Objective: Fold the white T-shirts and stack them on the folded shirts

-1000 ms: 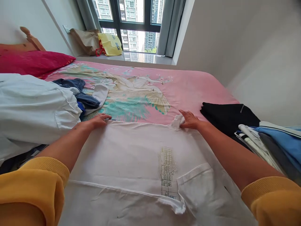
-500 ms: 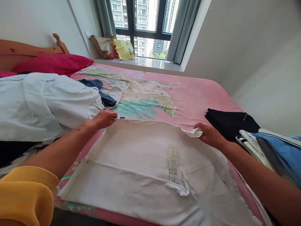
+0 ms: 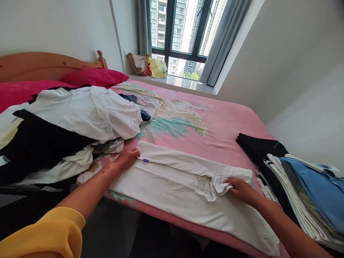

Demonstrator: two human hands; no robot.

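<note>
A white T-shirt (image 3: pixel 172 179) with a small printed patch lies across the near edge of the pink bed (image 3: pixel 223 118), its far half folded over towards me. My left hand (image 3: pixel 128 157) pinches the folded edge at the shirt's left end, by a small blue tag. My right hand (image 3: pixel 240 189) grips the folded edge and a bunched sleeve at the right end. Both arms wear yellow sleeves pushed up.
A heap of unfolded white, black and blue clothes (image 3: pixel 67 122) fills the bed's left. A stack of folded clothes (image 3: pixel 303 179), black, striped and blue, sits at the right. Red pillows (image 3: pixel 94 76) lean on a wooden headboard. Bags (image 3: pixel 149 66) stand on the windowsill.
Both hands pulled the shirt's far edge towards me, folding it in half lengthwise. The view swung left and drew back from the bed.
</note>
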